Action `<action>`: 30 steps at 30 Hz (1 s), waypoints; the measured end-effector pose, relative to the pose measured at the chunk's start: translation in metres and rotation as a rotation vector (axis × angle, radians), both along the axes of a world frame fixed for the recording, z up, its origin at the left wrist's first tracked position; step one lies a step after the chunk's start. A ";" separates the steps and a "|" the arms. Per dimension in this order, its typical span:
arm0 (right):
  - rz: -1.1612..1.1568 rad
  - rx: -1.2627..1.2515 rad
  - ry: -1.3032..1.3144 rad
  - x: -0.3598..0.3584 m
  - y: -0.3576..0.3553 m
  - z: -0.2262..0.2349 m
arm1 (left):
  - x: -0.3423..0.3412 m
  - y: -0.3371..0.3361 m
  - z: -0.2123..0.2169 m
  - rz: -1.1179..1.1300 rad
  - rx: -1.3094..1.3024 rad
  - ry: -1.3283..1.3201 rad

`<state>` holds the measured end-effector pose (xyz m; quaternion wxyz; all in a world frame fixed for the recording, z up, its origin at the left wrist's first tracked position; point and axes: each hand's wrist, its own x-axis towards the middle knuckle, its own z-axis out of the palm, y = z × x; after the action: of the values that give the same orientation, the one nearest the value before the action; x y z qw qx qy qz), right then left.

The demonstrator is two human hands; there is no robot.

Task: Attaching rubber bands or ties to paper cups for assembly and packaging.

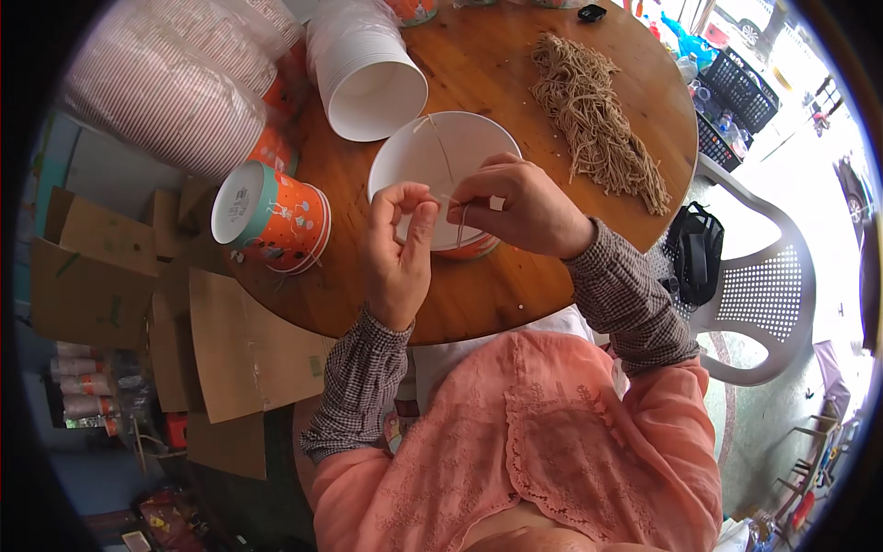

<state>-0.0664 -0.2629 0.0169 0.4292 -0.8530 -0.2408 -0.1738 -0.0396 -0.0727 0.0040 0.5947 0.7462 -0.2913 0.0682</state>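
My left hand (397,253) and my right hand (529,204) meet over the mouth of a white paper bucket (405,156) that stands near the table's front edge. A thin tan string (444,156) runs from the bucket's far rim down to my fingers. My right thumb and forefinger pinch it, and a short doubled piece hangs below them. The left thumb and curled forefinger close on the string beside it, though the exact contact is too small to see. To the left, an orange and green printed bucket (287,221) stands upside down with string around its rim.
A heap of tan strings (598,115) lies at the right of the round wooden table (487,55). Nested white buckets (375,97) lie behind, beside bagged striped stacks (175,92). Open cardboard boxes (239,345) are at left; a grey plastic chair (763,285) with a black bag is at right.
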 end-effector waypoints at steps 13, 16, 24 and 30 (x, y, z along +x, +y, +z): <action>-0.126 0.236 0.052 0.001 0.012 -0.005 | 0.001 0.007 0.002 -0.034 0.233 -0.049; -0.118 0.329 0.011 0.002 0.010 -0.001 | 0.001 0.007 0.002 -0.025 0.238 0.013; -0.202 0.173 0.133 0.005 0.015 0.004 | 0.002 0.006 0.009 -0.084 0.296 -0.180; -0.161 0.120 0.158 0.008 0.009 0.008 | 0.006 0.007 0.007 -0.113 0.292 -0.154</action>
<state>-0.0581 -0.2540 0.0249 0.4820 -0.8533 -0.1259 -0.1541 -0.0337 -0.0660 0.0107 0.4590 0.7995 -0.3844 0.0486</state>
